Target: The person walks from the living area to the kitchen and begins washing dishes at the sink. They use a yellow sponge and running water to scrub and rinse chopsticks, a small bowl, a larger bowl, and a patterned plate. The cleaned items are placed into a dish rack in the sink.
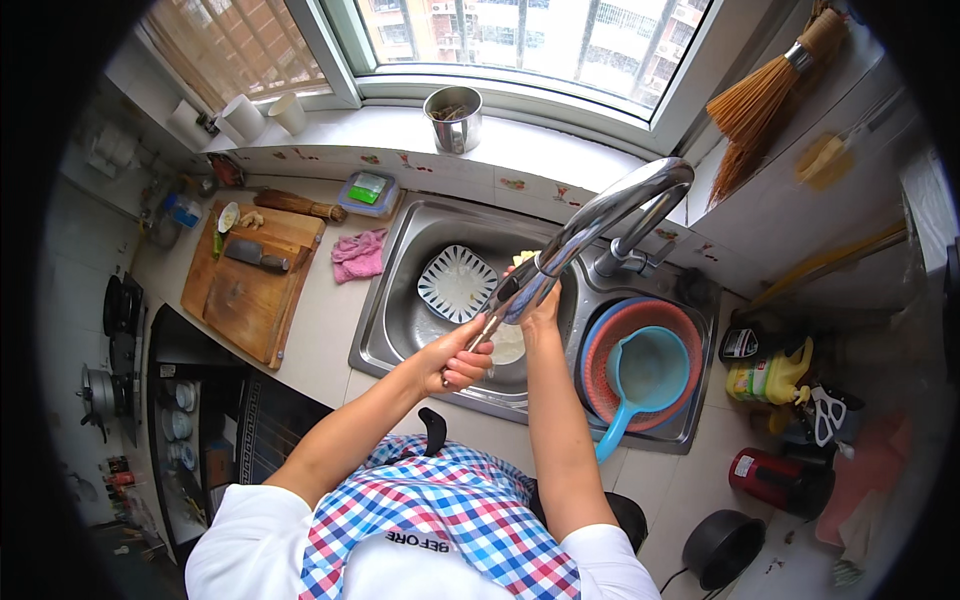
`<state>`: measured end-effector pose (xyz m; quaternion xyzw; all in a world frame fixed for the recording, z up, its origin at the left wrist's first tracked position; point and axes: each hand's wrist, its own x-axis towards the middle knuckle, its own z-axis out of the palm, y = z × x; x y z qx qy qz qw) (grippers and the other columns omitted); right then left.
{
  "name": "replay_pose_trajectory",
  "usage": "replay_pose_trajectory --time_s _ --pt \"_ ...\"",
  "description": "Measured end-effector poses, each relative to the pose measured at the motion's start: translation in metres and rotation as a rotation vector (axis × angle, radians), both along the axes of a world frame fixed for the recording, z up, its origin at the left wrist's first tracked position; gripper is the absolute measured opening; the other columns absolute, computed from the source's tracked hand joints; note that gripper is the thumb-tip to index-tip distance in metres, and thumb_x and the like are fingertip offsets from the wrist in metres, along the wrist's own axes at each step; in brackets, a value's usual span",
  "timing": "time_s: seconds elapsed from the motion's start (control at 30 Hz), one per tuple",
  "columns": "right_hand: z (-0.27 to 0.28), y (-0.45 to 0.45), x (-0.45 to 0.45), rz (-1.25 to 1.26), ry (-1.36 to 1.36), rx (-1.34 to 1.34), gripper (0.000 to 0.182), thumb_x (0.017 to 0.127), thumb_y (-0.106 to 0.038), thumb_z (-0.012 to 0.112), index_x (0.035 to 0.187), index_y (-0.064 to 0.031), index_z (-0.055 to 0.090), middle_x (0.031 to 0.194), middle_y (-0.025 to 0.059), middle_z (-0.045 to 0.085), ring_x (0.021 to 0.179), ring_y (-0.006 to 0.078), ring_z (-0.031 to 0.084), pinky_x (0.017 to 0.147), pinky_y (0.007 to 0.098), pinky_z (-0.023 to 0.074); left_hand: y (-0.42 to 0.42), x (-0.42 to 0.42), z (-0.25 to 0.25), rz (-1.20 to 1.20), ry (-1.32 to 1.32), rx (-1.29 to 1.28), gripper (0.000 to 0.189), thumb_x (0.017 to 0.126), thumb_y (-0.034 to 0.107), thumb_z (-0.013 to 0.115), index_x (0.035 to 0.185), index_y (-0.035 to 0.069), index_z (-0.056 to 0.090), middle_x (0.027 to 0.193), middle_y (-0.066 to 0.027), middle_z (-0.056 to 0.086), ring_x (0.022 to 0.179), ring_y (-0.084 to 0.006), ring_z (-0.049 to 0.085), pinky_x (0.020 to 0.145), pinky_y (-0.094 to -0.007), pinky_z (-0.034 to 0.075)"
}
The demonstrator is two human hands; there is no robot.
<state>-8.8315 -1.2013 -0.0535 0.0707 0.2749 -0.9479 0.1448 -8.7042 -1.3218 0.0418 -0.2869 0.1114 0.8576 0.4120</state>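
Observation:
My left hand [459, 363] is closed around a slim metal utensil [484, 334] over the front of the sink basin [401, 330]. Its far end is lost behind the tap head, so its kind cannot be told. My right hand [547, 306] reaches into the basin, partly hidden by the chrome tap [600, 214]. A yellow piece, perhaps a sponge [524, 257], shows at its fingertips. In the basin, a white dish with dark petal marks [457, 283] rests to the left. A pale, wet dish [508, 346] lies below my hands.
A blue dipper [651, 369] sits in a red colander [600, 382] on the sink's right side. Leftward are a pink cloth [358, 255] and a cutting board [247, 300] with a cleaver [251, 253]. A red kettle [776, 480] and black pot [721, 551] stand right.

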Motion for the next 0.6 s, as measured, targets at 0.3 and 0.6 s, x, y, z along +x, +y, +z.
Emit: replay_pose_trajectory --time_s 0.3,0.6 --pt "-0.022 -0.002 -0.008 -0.227 -0.075 0.1 0.022 0.097 -0.022 0.036 0.095 -0.0099 0.054 0.083 0.0047 0.061 0.068 0.0164 0.06 0.06 0.0277 0.0503 0.004 0.019 -0.01 0.269 -0.013 -0.794 0.029 0.095 0.03 0.047 0.099 0.002 0.051 0.068 -0.0087 0.054 0.042 -0.0067 0.039 0.032 -0.0168 0.028" --pt "-0.037 -0.042 0.044 -0.341 0.103 0.963 0.041 0.082 -0.013 0.065 0.118 -0.0019 0.048 0.097 0.0073 0.059 0.09 0.0177 0.058 0.082 0.0304 0.0452 0.009 0.016 -0.02 -0.181 1.089 -2.163 0.03 0.094 0.029 0.045 0.093 0.001 0.054 0.068 -0.019 0.061 0.055 -0.0398 0.058 0.052 -0.0436 0.046"
